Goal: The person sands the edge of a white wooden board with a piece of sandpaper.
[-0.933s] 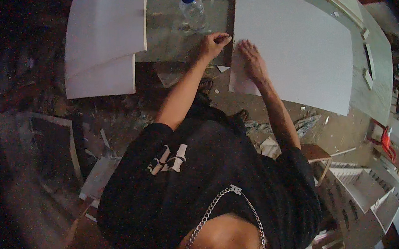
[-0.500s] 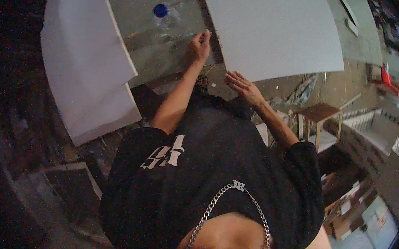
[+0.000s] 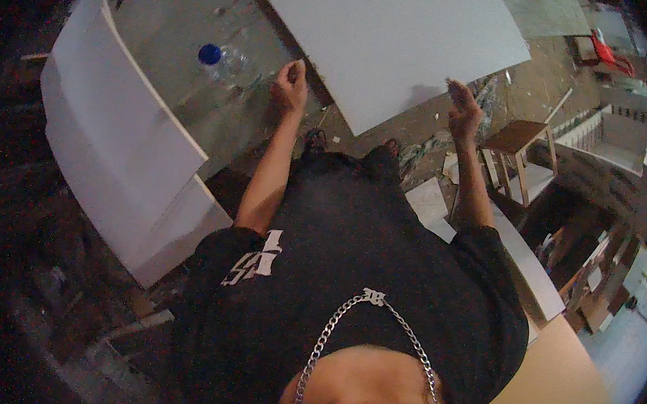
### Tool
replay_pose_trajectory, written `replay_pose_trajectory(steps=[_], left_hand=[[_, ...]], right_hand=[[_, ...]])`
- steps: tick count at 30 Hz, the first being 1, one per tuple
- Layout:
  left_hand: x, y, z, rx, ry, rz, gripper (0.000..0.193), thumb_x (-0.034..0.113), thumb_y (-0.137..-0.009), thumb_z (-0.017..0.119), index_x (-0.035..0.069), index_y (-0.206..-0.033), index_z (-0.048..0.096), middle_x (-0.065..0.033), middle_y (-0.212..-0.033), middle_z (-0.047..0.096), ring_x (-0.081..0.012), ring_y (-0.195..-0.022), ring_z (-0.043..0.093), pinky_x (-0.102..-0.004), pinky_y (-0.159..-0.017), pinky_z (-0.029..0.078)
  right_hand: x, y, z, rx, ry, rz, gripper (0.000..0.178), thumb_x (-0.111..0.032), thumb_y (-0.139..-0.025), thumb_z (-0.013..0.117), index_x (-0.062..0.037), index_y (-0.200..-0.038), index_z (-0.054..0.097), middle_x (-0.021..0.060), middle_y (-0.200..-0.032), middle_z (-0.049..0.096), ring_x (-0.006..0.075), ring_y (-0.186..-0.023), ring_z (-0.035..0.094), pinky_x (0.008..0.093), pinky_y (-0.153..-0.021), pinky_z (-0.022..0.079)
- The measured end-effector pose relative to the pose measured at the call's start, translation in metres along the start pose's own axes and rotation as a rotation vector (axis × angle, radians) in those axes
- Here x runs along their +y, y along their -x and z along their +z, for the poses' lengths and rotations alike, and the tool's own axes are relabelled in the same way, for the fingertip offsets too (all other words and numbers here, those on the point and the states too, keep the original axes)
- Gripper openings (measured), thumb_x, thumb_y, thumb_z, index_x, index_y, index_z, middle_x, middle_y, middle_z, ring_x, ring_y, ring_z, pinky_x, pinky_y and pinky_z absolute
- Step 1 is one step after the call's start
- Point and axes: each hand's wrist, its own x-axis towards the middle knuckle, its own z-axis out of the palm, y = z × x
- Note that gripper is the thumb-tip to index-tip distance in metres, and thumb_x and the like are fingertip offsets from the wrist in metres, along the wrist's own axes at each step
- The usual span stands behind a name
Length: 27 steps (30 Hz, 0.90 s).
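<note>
A large white board [image 3: 396, 48] lies ahead of me, one corner pointing toward my feet. My left hand [image 3: 291, 87] is closed in a pinch beside the board's left edge; whatever may be between its fingertips is too small to make out. Over the board's near right edge is my right hand [image 3: 464, 110], fingers loosely apart and slightly blurred, nothing seen in it. Its shadow falls on the white surface. Left of my left hand, a clear plastic bottle with a blue cap [image 3: 210, 54] rests on the grey-green surface.
Large white panels [image 3: 115, 140] stand at my left. To the right are a small wooden stool [image 3: 522, 138], a white crate-like box [image 3: 606, 137] and a red object [image 3: 603, 51]. Scraps and debris lie around my shoes [image 3: 315, 139]. A pale board [image 3: 561, 372] is at the lower right.
My right hand has moved right and up from the board's near corner along its edge. My left hand is still pinched at the left edge. The whole view has shifted, showing my shoes.
</note>
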Motion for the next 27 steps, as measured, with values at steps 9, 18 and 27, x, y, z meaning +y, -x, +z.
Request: replay_pose_trajectory(steps=[9, 18, 27], left_hand=[[0.006, -0.077, 0.016, 0.219, -0.355, 0.501, 0.055, 0.039, -0.09, 0.073, 0.01, -0.132, 0.053, -0.014, -0.122, 0.061, -0.0362, -0.107, 0.061, -0.0476, -0.092, 0.05], [0.022, -0.077, 0.041, -0.011, -0.611, 0.373, 0.067, 0.047, -0.104, 0.049, 0.005, -0.154, 0.034, -0.0241, -0.155, 0.039, -0.0443, -0.14, 0.041, -0.0551, -0.114, 0.035], [0.006, -0.08, 0.036, 0.048, -0.547, 0.463, 0.06, 0.032, -0.104, 0.052, -0.003, -0.151, 0.036, -0.031, -0.149, 0.042, -0.0498, -0.135, 0.043, -0.0542, -0.111, 0.04]], right_hand=[[-0.057, 0.027, 0.159, -0.466, 0.304, -0.444, 0.056, -0.002, -0.079, 0.066, -0.0117, -0.135, 0.062, 0.0118, -0.117, 0.066, 0.0323, -0.104, 0.063, 0.0416, -0.093, 0.052], [-0.06, 0.07, 0.116, -0.564, 0.33, -0.366, 0.066, -0.007, -0.07, 0.078, -0.0122, -0.134, 0.064, 0.0134, -0.116, 0.064, 0.0348, -0.104, 0.061, 0.0451, -0.09, 0.049], [-0.081, 0.056, 0.147, -0.598, 0.367, -0.342, 0.061, -0.004, -0.071, 0.078, -0.0126, -0.13, 0.067, 0.0121, -0.114, 0.064, 0.033, -0.104, 0.061, 0.0437, -0.089, 0.05]])
